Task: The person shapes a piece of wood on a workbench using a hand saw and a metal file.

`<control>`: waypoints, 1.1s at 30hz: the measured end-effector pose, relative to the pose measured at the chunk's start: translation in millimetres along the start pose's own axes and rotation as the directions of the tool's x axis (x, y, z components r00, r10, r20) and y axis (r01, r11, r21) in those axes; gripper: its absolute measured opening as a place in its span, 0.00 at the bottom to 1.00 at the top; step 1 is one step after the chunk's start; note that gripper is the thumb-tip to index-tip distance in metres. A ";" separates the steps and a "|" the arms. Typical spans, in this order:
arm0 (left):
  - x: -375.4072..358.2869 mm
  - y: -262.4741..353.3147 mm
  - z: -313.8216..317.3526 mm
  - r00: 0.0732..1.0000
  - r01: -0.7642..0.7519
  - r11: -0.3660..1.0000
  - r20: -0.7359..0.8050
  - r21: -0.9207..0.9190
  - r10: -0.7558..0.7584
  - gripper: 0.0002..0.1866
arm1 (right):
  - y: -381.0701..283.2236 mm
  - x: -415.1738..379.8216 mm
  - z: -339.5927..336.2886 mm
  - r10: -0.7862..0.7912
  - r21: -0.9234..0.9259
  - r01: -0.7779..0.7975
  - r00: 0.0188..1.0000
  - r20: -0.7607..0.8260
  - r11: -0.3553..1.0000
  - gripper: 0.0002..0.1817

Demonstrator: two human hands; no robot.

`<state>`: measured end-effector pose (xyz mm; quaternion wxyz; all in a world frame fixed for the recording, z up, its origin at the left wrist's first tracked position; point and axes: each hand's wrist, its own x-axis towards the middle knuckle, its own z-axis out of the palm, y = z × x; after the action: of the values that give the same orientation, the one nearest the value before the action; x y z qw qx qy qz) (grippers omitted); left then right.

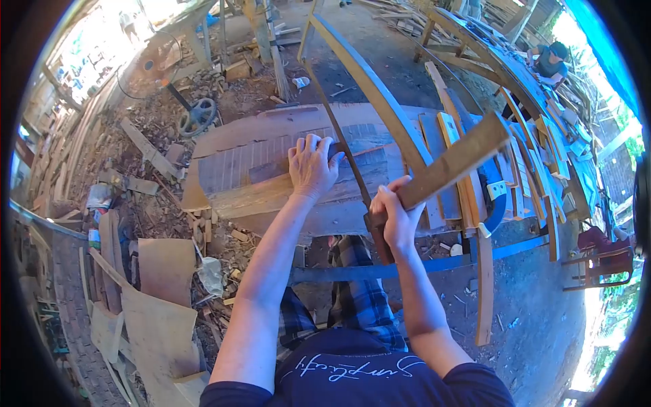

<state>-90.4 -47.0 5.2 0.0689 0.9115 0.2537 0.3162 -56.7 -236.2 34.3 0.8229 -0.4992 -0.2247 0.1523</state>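
A large wooden frame saw slants across the work in front of me. My right hand is closed around its near end, below the thick wooden end piece. The narrow blade runs down past my left hand to that grip. My left hand presses down with bent fingers on a dark strip of wood, its thumb close to the blade. Part of the strip is hidden under the palm. Beneath lies a broad wooden worktop with ruled lines on it.
Boards and strips lie along the worktop's right side, near a blue curved tool handle. A handwheel stands at left among wood scraps. Sheets of board lean lower left. At the far right bench another person is present.
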 end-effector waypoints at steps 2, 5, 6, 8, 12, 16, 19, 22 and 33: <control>-0.3 1.4 1.6 1.000 0.024 1.000 0.011 -0.010 -0.024 0.18 | -4.9 3.5 0.1 0.024 -0.026 -0.024 1.000 0.008 0.999 0.07; 1.6 2.4 1.7 0.999 0.040 0.999 0.015 -0.024 -0.040 0.18 | -23.7 -55.4 -25.5 0.059 0.069 -0.056 0.997 -0.043 0.996 0.06; 1.6 2.8 1.9 0.999 0.034 0.999 0.009 -0.023 -0.034 0.18 | -30.5 -77.6 -38.9 0.036 0.084 -0.034 0.999 -0.021 0.996 0.06; -1.0 1.1 3.7 0.999 0.042 0.999 0.017 -0.026 -0.041 0.18 | -40.0 -92.3 -45.4 0.031 0.092 -0.031 1.000 -0.002 0.995 0.06; -2.2 -0.8 3.9 1.000 -0.020 0.999 0.021 -0.029 0.020 0.18 | -31.2 -59.5 -25.4 0.058 0.076 -0.056 0.998 -0.021 0.995 0.07; 2.7 0.5 1.0 1.000 0.019 1.000 -0.006 0.014 -0.019 0.18 | 3.4 6.9 5.0 -0.003 0.016 0.004 1.000 -0.026 1.000 0.07; 0.3 -0.9 4.0 1.000 0.022 1.000 -0.013 -0.020 -0.022 0.17 | -15.0 -13.8 -1.3 0.035 -0.168 -0.033 0.999 0.009 0.985 0.06; 0.8 -1.0 5.1 1.000 0.023 0.999 -0.015 -0.032 -0.023 0.16 | -42.1 -80.3 -26.1 0.045 -0.076 -0.047 0.999 -0.025 0.996 0.06; 10.6 0.9 -0.5 0.994 0.110 0.993 0.005 -0.042 -0.110 0.13 | 6.8 -1.2 2.1 -0.042 -0.172 0.057 0.995 0.094 0.983 0.07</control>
<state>-83.1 -42.4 11.6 0.1056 0.8951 0.2965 0.3158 -59.0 -232.0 28.9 0.7685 -0.5564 -0.2862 0.1338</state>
